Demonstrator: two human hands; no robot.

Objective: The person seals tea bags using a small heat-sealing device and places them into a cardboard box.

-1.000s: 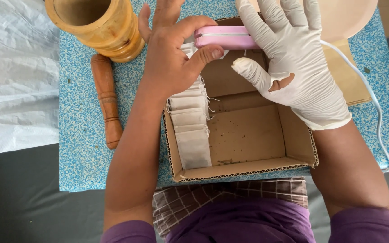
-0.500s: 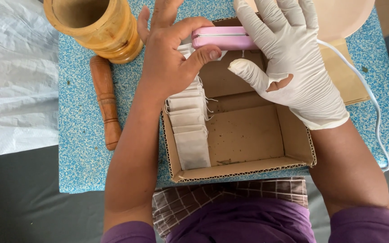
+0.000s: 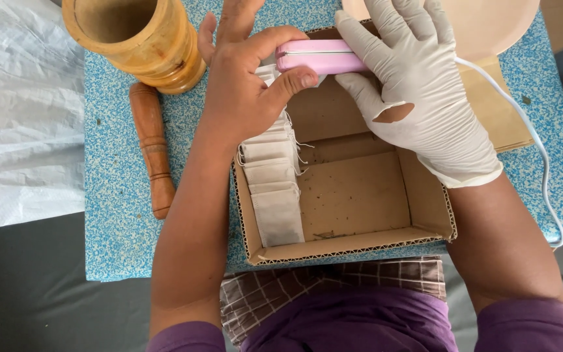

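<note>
A pink hand sealer lies across the far edge of an open cardboard box. My bare left hand holds its left end, thumb pressed under it and fingers over a small bag there. My right hand, in a torn white glove, presses down on the sealer's right part. A row of several small tan filled bags stands along the box's left wall. A white cord runs from the sealer off to the right.
A wooden mortar stands at the far left on the blue speckled table, with a wooden pestle lying beside it. A pale round plate sits at the far right, over a tan envelope. White sheeting lies left.
</note>
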